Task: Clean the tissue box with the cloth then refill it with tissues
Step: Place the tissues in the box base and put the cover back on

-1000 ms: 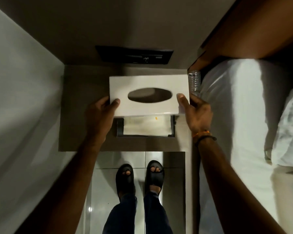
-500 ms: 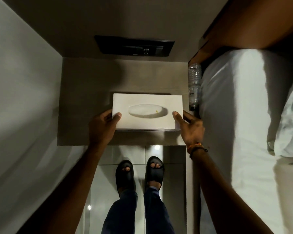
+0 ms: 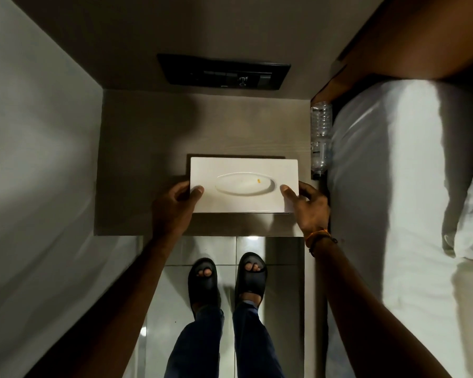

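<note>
A white tissue box cover (image 3: 243,170) with an oval slot sits flat on the brown bedside table (image 3: 148,137), near its front edge. White tissues (image 3: 243,184) with a small orange mark show through the slot. My left hand (image 3: 174,207) grips the cover's left end, thumb on top. At the right end my right hand (image 3: 307,204) grips it the same way. The base under the cover is hidden except for a dark strip along the back edge. No cloth is in view.
A clear plastic bottle (image 3: 321,132) lies at the table's right edge against a white bed (image 3: 393,186). A black switch panel (image 3: 224,72) is on the wall behind. A pale wall stands at the left. My feet in black sandals (image 3: 227,279) are on the tiled floor.
The cover was held raised behind the open base with tissues showing. Both hands brought it toward me and down over the base. It now sits closed on the table.
</note>
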The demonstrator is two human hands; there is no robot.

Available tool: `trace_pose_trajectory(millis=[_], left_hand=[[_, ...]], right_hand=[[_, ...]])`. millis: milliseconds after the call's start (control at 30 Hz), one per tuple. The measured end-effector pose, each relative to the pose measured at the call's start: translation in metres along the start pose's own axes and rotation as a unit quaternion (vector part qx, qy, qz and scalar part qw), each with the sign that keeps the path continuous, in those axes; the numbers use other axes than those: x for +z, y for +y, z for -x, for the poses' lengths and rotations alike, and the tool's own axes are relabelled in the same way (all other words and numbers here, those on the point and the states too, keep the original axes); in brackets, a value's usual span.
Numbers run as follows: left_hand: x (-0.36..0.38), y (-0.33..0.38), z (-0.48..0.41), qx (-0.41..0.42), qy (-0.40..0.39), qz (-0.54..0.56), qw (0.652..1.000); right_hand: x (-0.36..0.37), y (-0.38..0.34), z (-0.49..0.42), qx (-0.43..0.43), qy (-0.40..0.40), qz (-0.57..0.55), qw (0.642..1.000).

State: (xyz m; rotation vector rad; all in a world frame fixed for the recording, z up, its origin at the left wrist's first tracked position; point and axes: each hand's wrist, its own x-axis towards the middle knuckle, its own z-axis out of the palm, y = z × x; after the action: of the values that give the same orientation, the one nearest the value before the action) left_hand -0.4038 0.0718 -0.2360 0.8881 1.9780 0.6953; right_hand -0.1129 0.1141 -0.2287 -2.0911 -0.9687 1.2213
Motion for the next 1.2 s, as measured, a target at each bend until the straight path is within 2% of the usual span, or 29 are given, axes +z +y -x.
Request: trace_pose_trajectory(millis=[300, 433, 533, 867, 1200], left_hand=[[0.001, -0.006, -0.009, -0.026, 0.000, 0.026, 0.999], [-0.001, -0.007, -0.007, -0.006, -0.007, 0.012, 1.000], [-0.002, -0.004, -0.006, 0.006, -0.002, -0.007, 1.000], [-0.004, 0.001, -0.012, -0.029, -0.022, -0.012, 0.999], [-0.009, 0.005, -0.007, -0.083, -0.043, 0.087, 0.992]], right_hand=[[-0.005, 0.009, -0.007, -0.032, -0.062, -0.069, 0.995], [-0.008, 0.009, -0.007, -0.046, -0.077, -0.079, 0.993], [-0.007, 0.007, -0.010, -0.038, -0.089, -0.085, 0.992], [-0.011, 0.016, -0.011, 0.019, -0.081, -0.112, 0.990], [-0.017, 0.013, -0.004, 0.040, -0.085, -0.138, 0.986]])
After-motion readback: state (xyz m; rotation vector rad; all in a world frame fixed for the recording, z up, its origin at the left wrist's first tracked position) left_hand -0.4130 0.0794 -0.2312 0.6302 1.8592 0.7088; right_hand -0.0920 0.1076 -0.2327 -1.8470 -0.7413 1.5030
